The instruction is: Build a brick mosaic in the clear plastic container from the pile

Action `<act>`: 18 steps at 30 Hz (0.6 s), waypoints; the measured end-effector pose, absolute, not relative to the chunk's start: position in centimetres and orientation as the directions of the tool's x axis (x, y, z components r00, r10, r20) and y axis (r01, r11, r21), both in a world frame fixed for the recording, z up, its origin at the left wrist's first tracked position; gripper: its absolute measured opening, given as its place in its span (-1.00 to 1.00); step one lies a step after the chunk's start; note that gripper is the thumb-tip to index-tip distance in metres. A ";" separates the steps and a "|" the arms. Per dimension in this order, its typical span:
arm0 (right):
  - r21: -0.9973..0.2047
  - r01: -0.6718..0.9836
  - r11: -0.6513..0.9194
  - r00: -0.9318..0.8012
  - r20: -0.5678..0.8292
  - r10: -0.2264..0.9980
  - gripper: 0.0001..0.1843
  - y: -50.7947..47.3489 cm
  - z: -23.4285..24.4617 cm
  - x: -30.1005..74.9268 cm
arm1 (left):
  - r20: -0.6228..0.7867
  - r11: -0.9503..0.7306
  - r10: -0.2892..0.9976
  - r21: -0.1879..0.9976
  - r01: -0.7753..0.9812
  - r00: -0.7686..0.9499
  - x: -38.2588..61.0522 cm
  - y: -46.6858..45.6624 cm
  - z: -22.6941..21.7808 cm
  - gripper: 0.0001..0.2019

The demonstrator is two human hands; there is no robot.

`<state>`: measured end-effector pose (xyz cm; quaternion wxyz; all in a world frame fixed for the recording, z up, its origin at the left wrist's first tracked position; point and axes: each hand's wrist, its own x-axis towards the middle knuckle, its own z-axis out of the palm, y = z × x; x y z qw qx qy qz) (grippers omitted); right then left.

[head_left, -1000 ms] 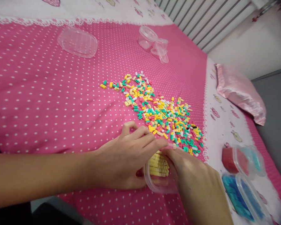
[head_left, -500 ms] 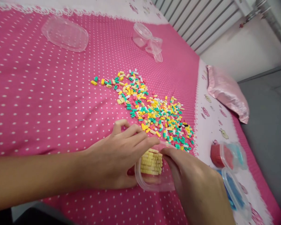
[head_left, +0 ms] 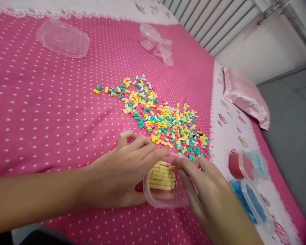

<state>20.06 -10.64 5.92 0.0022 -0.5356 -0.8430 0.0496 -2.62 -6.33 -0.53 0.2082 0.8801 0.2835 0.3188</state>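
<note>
A small clear plastic tub (head_left: pixel 165 200) lies near the front of the pink dotted bedspread (head_left: pixel 40 102), with pale yellow bricks (head_left: pixel 161 175) stacked inside it. My left hand (head_left: pixel 122 173) grips the tub's left side, fingers curled over its far rim. My right hand (head_left: pixel 204 190) rests on the tub's right side, fingertips meeting the left hand's at the rim. Just beyond both hands a scatter of tiny yellow, green, pink and white bricks (head_left: pixel 163 119) covers the cloth.
A clear oval lid (head_left: pixel 63 38) lies at the back left, and small empty clear tubs (head_left: pixel 155 42) at the back middle. At the right edge stand tubs of red bricks (head_left: pixel 238 166) and blue bricks (head_left: pixel 252 204). A pink pillow (head_left: pixel 246 97) lies further right.
The view has shifted slightly, so everything sits further left. My right hand's fingers have spread a little over the tub's rim. The left hand keeps its grip.
</note>
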 end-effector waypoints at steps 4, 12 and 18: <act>-0.108 0.901 0.421 -0.428 -0.050 0.903 -0.61 -10.8 6.2 20.2 | 0.433 -0.746 0.640 0.548 0.378 0.634 -2.6 -6.4 -0.6 -0.49; -0.131 0.908 0.397 -0.408 -0.076 0.910 -0.62 -10.5 5.9 20.2 | 0.432 -0.740 0.645 0.559 0.374 0.630 -2.5 -6.3 -0.5 -0.49; -0.142 0.900 0.411 -0.418 -0.022 0.908 -0.62 -10.5 6.2 19.9 | 0.412 -0.732 0.651 0.562 0.385 0.638 -2.5 -6.4 -0.5 -0.48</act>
